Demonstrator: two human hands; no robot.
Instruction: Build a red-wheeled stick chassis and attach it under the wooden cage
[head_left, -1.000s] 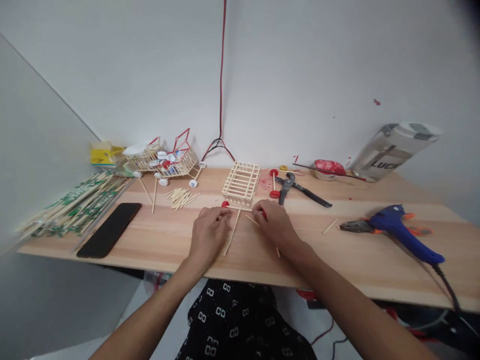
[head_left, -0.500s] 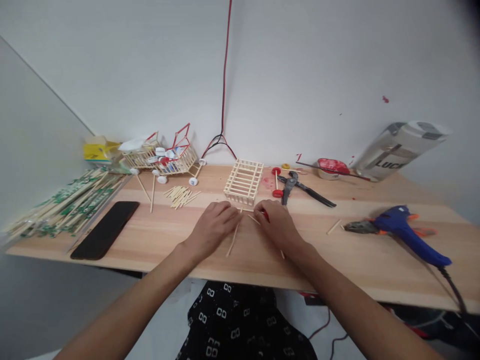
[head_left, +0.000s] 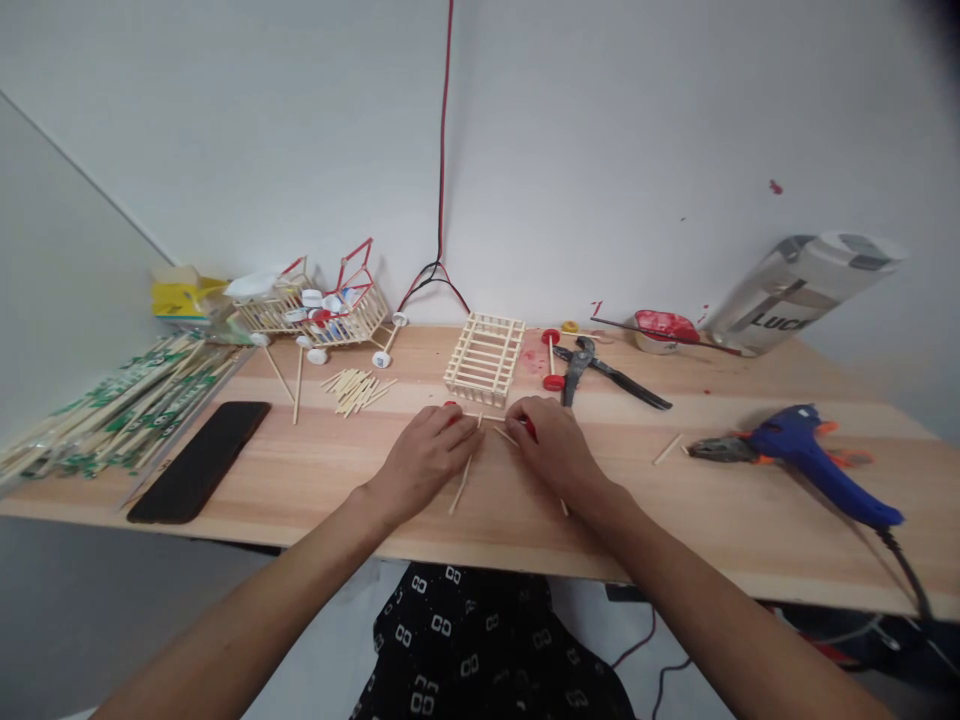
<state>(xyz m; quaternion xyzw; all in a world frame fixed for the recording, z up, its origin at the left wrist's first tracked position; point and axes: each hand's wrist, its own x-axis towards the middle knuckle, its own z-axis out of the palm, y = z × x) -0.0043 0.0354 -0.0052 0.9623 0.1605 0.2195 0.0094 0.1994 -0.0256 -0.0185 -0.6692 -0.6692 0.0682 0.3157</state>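
Lying near the front edge, the phone (head_left: 199, 462) is well clear of the hands, though a trailing left forearm might nudge it. The pile of short sticks (head_left: 356, 390) could scatter if a sleeve or elbow swept back. Next comes the person's left hand (head_left: 431, 450), its fingers curled beside the left red cap (head_left: 450, 408); whether they pinch anything is hidden. Beneath them a long stick (head_left: 459, 490) slants toward the person, and pressing there could skew it from the crossbar (head_left: 491, 417), which spans between the hands just in front of the lattice basket (head_left: 480, 392). A forward push might bump that basket. A loose stick (head_left: 505, 435) pokes out from under the right hand (head_left: 551, 440) and might roll or catch as the palm shifts. The right fingers are bent against the right red cap (head_left: 529, 428); one cannot tell a grip from a light touch, and uneven force could twist the cap off square. Behind, the red-wheeled axle (head_left: 552, 362) sits beside the black pliers (head_left: 589, 372), whose weight could knock it. Farther right, the glue gun (head_left: 810, 455) might burn skin if hot; its cord could snag the right arm.
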